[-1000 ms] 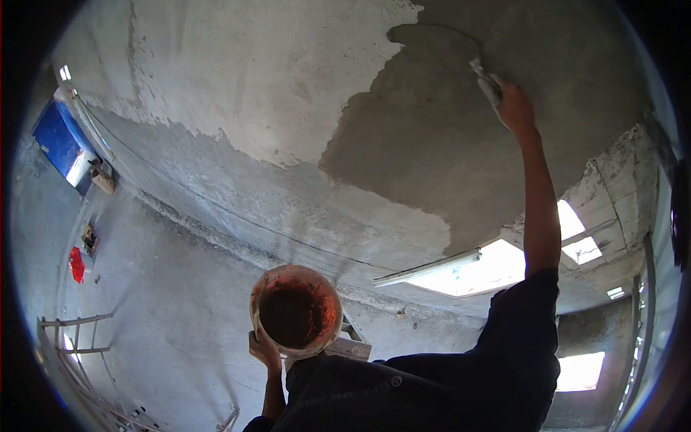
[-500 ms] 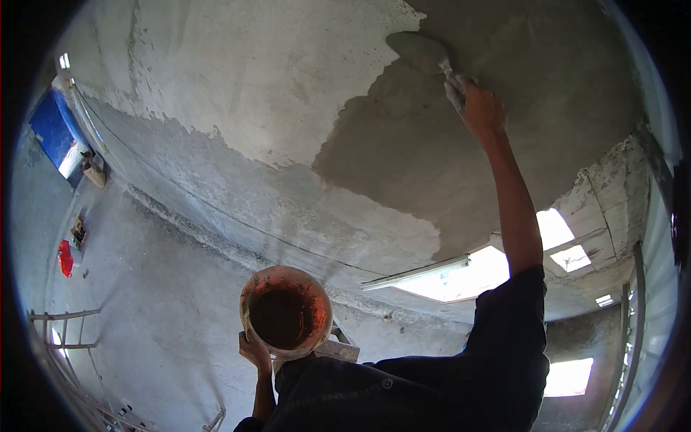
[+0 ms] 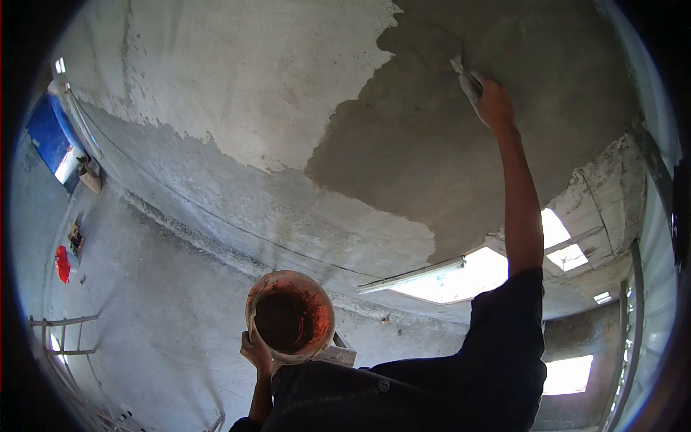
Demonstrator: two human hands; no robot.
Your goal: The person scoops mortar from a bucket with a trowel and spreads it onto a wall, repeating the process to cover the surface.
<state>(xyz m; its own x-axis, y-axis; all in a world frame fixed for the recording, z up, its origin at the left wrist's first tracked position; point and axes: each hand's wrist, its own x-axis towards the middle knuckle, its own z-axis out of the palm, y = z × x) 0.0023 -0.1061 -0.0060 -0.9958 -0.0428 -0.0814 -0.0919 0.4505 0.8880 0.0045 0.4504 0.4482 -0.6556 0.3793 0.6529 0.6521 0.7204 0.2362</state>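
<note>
My right hand (image 3: 494, 102) is raised at the upper right, its fingers wrapped round the handle of a trowel (image 3: 461, 70). The trowel's blade lies against the dark wet plaster (image 3: 403, 122) and is hard to tell from it. Pale, dry surface (image 3: 245, 79) borders this patch on the left along a ragged edge. Low in the view, my left hand (image 3: 256, 351) grips the rim of an orange bucket (image 3: 325, 317) from its lower left side. Dark grey mix shows inside the tilted bucket.
A tube lamp (image 3: 412, 276) is fixed beside a bright opening (image 3: 475, 277). Behind the bucket is a wooden piece (image 3: 338, 355). A ladder-like frame (image 3: 65, 335) stands at the left, below a red object (image 3: 62, 264). A cable (image 3: 194, 207) crosses the surface.
The trowel and my right hand have shifted slightly right, and the blade no longer stands out against the plaster. The bucket appears slightly farther right and lower.
</note>
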